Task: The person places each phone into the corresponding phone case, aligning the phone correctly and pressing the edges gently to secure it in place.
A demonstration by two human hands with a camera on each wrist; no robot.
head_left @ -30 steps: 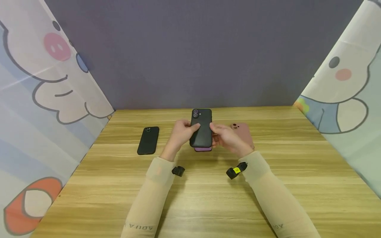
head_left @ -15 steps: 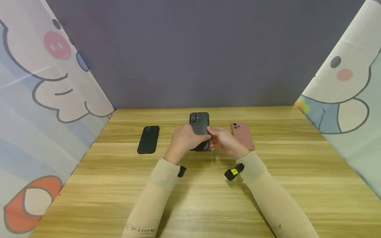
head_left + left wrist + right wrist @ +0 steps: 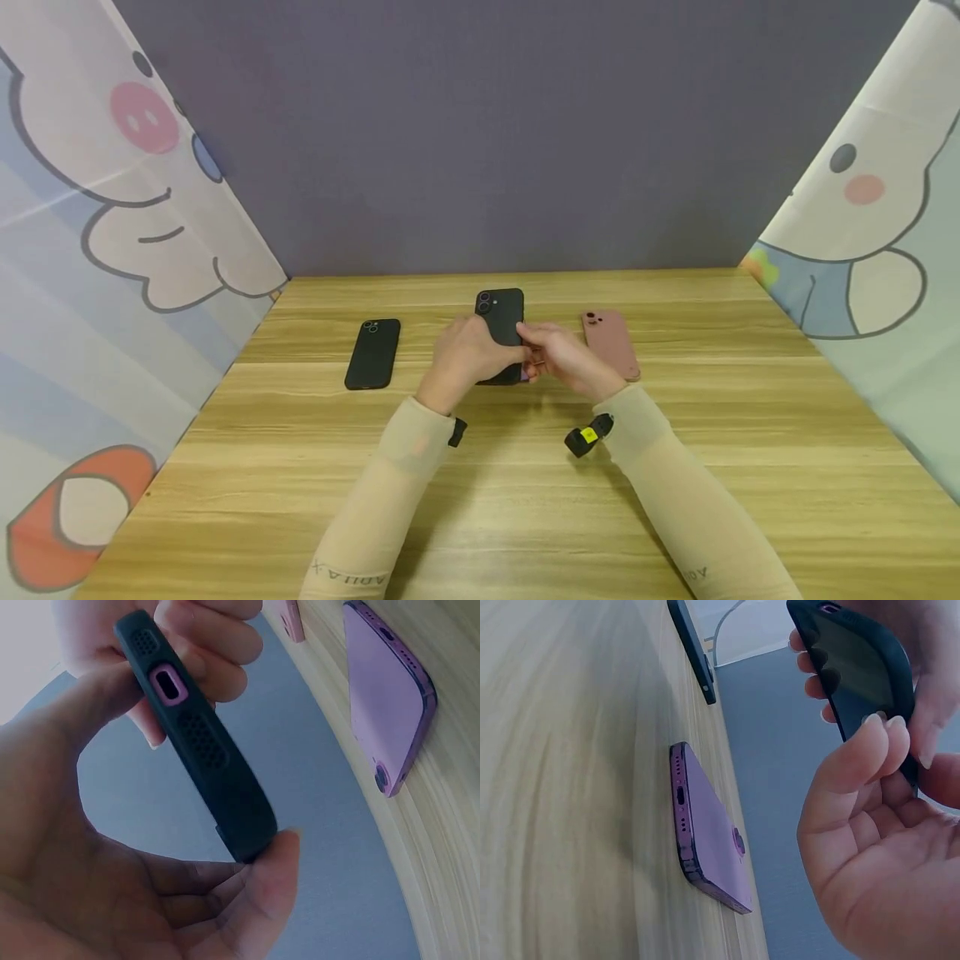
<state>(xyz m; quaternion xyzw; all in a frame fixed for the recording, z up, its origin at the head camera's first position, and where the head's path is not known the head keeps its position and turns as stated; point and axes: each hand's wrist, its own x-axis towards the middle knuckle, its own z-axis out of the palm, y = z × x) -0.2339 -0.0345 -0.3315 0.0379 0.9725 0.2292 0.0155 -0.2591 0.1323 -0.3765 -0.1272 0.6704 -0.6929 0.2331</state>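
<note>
A black phone case (image 3: 501,312) is held above the middle of the table, its back facing up in the head view. My left hand (image 3: 468,346) reaches across its lower part and pinches its long edges between thumb and fingers. With thumb on the back and fingers bent beneath, my right hand (image 3: 558,350) grips the right edge. The left wrist view shows the case's lower end, with a pink-rimmed port opening (image 3: 169,685). Under the case a purple phone (image 3: 709,832) lies on the table, mostly hidden in the head view.
To the left on the wooden table (image 3: 495,517) lies a black phone or case (image 3: 373,354) with two lens rings. A pink one (image 3: 611,343) lies to the right. A grey panel (image 3: 480,142) stands behind the table, with cartoon-printed cloths (image 3: 67,333) at the sides.
The case has come down slightly and left. My left hand has turned from the left edge to span its lower part. My right hand has kept its grip and shifted slightly left.
</note>
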